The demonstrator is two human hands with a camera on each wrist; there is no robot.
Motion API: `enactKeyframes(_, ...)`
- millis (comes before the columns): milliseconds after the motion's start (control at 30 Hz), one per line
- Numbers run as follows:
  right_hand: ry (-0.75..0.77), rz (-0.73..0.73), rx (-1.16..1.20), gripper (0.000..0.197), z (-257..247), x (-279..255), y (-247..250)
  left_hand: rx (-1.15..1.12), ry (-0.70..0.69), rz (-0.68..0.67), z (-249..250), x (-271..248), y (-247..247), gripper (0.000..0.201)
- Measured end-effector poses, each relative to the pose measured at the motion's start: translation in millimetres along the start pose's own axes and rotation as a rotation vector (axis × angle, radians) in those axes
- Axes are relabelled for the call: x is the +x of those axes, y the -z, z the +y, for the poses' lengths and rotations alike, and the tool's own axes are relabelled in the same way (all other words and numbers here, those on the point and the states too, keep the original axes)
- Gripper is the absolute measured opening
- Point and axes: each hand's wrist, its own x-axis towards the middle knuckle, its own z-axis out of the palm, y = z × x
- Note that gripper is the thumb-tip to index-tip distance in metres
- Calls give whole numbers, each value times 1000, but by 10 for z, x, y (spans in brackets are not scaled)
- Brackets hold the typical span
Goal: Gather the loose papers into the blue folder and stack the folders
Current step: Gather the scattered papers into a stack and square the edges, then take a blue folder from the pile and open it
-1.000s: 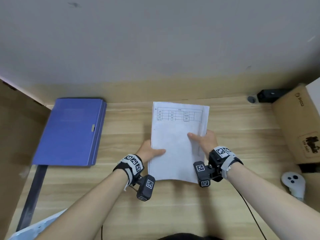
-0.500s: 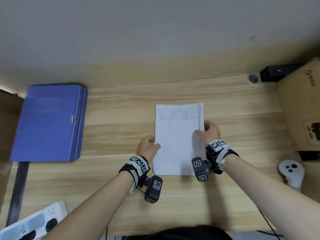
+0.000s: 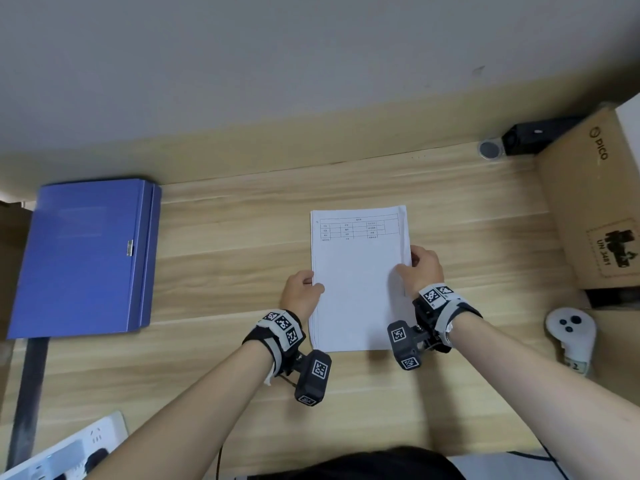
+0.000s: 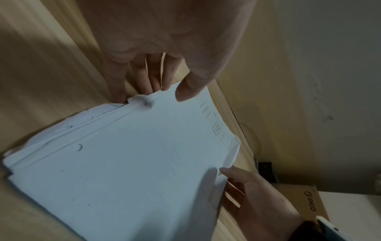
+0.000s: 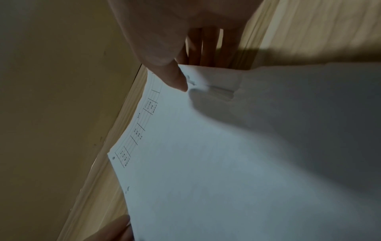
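Holding the paper stack [image 3: 358, 278] mid-surface, your left hand [image 3: 300, 293] and right hand [image 3: 421, 268] pinch its side edges; blue folder [image 3: 86, 258] lies at the far left corner.

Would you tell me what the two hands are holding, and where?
The paper stack: left hand pinches its left long edge, right hand its right long edge.

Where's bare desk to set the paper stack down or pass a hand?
Bare wood lies between the blue folder and the paper stack, and behind the stack up to the wall. The right is crowded: cardboard box and white controller. A power strip takes the near-left corner.
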Motion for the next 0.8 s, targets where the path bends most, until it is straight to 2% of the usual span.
enactKeyframes(100, -4, 12, 22, 26, -28, -4, 11, -7, -3, 12, 37, -27, 52, 49)
enactKeyframes(233, 23, 151, 38, 53, -179, -84, 6, 10, -35, 82, 44, 26, 296, 50)
enactKeyframes(333, 126, 176, 102, 54, -371, -196, -106, 15, -65, 162, 70, 61, 628, 46)
enactKeyframes(400, 169, 143, 151, 52, -531, -270, -260, 15, -82, 217, 63, 79, 922, 45)
enactKeyframes(533, 145, 1, 242, 41, -937, -488, -701, 24, -127, 331, -26, 107, 1650, 44)
enactKeyframes(800, 157, -288, 238, 26, -1841, -978, -1990, -1, -130, 521, -467, 341, 3410, 44)
